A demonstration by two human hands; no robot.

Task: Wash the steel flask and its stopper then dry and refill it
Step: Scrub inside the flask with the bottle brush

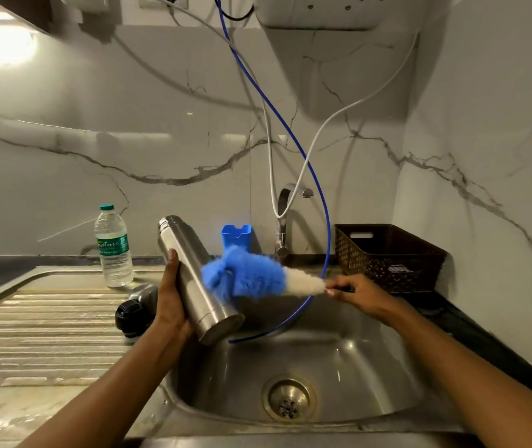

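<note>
Head view: my left hand (169, 305) is wrapped round the steel flask (193, 279), thumb on the near side and fingers curled behind it. The flask is held in the air over the left rim of the sink (348, 360), tilted, with its open mouth toward 11 o'clock and its base toward 5 o'clock.

My right hand (355, 291), at 3 o'clock from the flask, pinches the thin handle of the bottle brush (251, 276) between thumb and fingertips. The brush lies nearly level, its white bristles near my hand and its blue head at the flask's side. The head is blurred, so I cannot tell whether it touches the steel.

The black stopper (130, 315) lies on the ribbed drainboard (41, 321) at 8 o'clock from the flask, just beside my left wrist. A plastic water bottle (113, 247) stands upright at 10 o'clock from the flask. The tap (285, 215) rises at 1 o'clock, with a blue holder (236, 236) beside it. A blue hose (290, 134) hangs down from above and loops into the sink. A brown basket (387, 257) sits on the counter at 2 o'clock. The drain (289, 399) is at 5 o'clock.
</note>
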